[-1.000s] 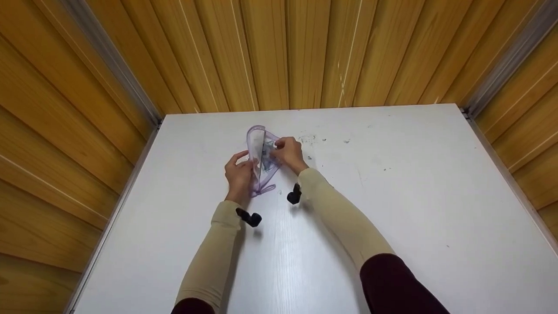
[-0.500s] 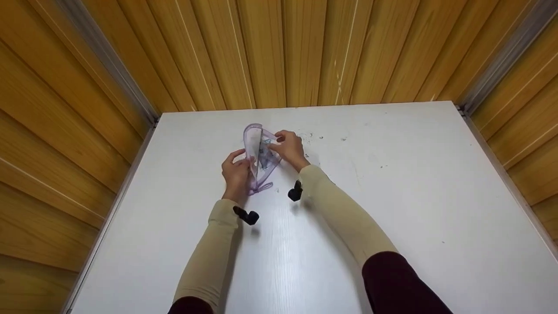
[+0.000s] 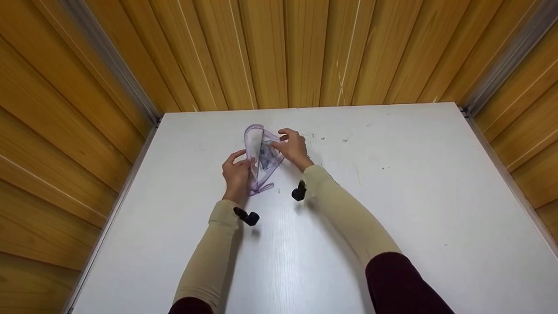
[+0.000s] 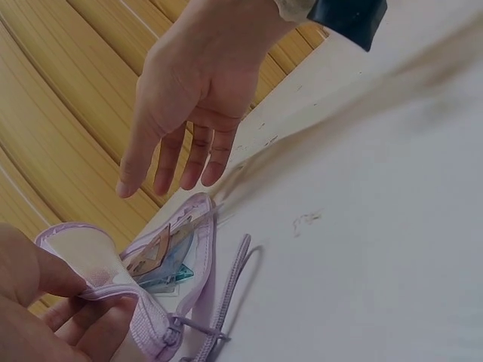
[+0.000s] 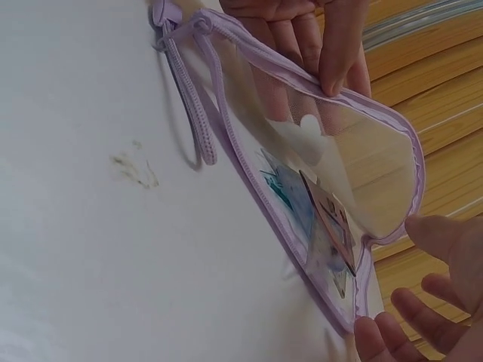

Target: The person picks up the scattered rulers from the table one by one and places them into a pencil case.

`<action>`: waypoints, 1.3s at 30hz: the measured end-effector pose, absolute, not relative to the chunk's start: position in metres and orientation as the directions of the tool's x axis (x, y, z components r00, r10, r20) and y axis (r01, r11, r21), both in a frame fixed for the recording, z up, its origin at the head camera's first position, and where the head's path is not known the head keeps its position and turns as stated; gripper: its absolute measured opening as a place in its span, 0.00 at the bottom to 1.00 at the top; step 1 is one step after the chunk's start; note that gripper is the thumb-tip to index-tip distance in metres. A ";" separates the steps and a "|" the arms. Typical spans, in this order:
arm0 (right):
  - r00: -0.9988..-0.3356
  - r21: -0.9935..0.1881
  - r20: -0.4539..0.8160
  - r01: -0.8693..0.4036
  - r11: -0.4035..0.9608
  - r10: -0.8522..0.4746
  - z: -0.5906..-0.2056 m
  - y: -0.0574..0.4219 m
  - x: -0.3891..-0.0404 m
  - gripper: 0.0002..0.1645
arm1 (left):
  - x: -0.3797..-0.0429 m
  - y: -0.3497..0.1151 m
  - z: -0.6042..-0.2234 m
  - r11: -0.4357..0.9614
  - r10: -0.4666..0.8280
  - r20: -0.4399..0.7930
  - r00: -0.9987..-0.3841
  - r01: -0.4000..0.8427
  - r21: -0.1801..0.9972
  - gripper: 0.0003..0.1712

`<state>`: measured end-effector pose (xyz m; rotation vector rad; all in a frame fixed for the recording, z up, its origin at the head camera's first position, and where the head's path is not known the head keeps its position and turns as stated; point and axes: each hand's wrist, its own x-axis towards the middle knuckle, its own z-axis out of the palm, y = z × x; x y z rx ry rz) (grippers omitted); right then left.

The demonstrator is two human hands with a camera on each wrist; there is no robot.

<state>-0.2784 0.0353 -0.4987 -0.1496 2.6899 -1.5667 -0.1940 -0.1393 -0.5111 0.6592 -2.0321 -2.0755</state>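
A lilac-edged mesh zip pouch stands unzipped on the white table, its mouth spread wide. My left hand pinches one zipped edge between thumb and fingers, as the right wrist view shows at the top. Inside lie several flat, see-through plastic pieces, tinted brown, blue and teal, some with pointed corners. My right hand is at the opposite edge with loosely extended fingers and nothing in its grasp. In the left wrist view that hand's fingertips hang above the opening. A lilac strap loop trails from the zip end.
The white table runs back to a wood-patterned wall, with more panels at both sides. Dark scuff marks dot its surface right of the pouch. Black camera mounts stick out from both wrists.
My right hand has drawn slightly right, off the pouch's contents, and its fingers have loosened. The left hand keeps its hold on the pouch edge in nearly the same place.
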 end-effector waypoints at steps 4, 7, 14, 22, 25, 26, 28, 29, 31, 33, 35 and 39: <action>-0.993 -0.876 0.047 -0.095 0.473 -0.112 -0.498 0.038 -0.280 0.33 | -0.194 -0.140 -0.510 -0.077 -0.418 -0.202 -0.886 -0.187 0.979 0.20; -0.989 -0.882 0.056 -0.113 0.458 -0.138 -0.499 0.040 -0.281 0.34 | -0.194 -0.141 -0.510 -0.078 -0.419 -0.212 -0.883 -0.198 0.977 0.20; -0.975 -0.887 0.073 -0.161 0.433 -0.212 -0.500 0.047 -0.284 0.38 | -0.193 -0.140 -0.509 -0.083 -0.415 -0.214 -0.884 -0.198 0.977 0.20; -0.972 -0.891 0.080 -0.170 0.421 -0.222 -0.496 0.056 -0.288 0.40 | -0.195 -0.142 -0.508 -0.037 -0.395 -0.179 -0.901 -0.179 0.983 0.19; -0.971 -0.884 0.072 -0.168 0.436 -0.228 -0.496 0.059 -0.289 0.40 | -0.195 -0.142 -0.508 -0.038 -0.401 -0.183 -0.898 -0.183 0.982 0.19; -0.971 -0.881 0.070 -0.167 0.442 -0.228 -0.495 0.060 -0.289 0.40 | -0.195 -0.142 -0.508 -0.038 -0.403 -0.184 -0.896 -0.184 0.982 0.19; -0.971 -0.880 0.068 -0.166 0.445 -0.227 -0.495 0.063 -0.290 0.40 | -0.196 -0.142 -0.508 -0.037 -0.410 -0.183 -0.894 -0.185 0.982 0.20; -0.972 -0.879 0.068 -0.166 0.446 -0.226 -0.495 0.064 -0.290 0.40 | -0.196 -0.142 -0.508 -0.034 -0.412 -0.182 -0.893 -0.185 0.982 0.20; -0.973 -0.877 0.065 -0.161 0.453 -0.220 -0.494 0.066 -0.291 0.40 | -0.196 -0.141 -0.508 -0.024 -0.414 -0.176 -0.893 -0.182 0.983 0.20; -0.974 -0.874 0.061 -0.157 0.459 -0.217 -0.493 0.069 -0.291 0.40 | -0.196 -0.141 -0.508 -0.023 -0.413 -0.174 -0.894 -0.181 0.983 0.20; -0.975 -0.870 0.051 -0.150 0.470 -0.217 -0.494 0.071 -0.291 0.41 | -0.196 -0.142 -0.508 -0.026 -0.411 -0.178 -0.894 -0.183 0.983 0.20; -0.974 -0.862 0.045 -0.150 0.484 -0.222 -0.495 0.076 -0.292 0.42 | -0.195 -0.142 -0.509 -0.052 -0.408 -0.190 -0.893 -0.186 0.981 0.21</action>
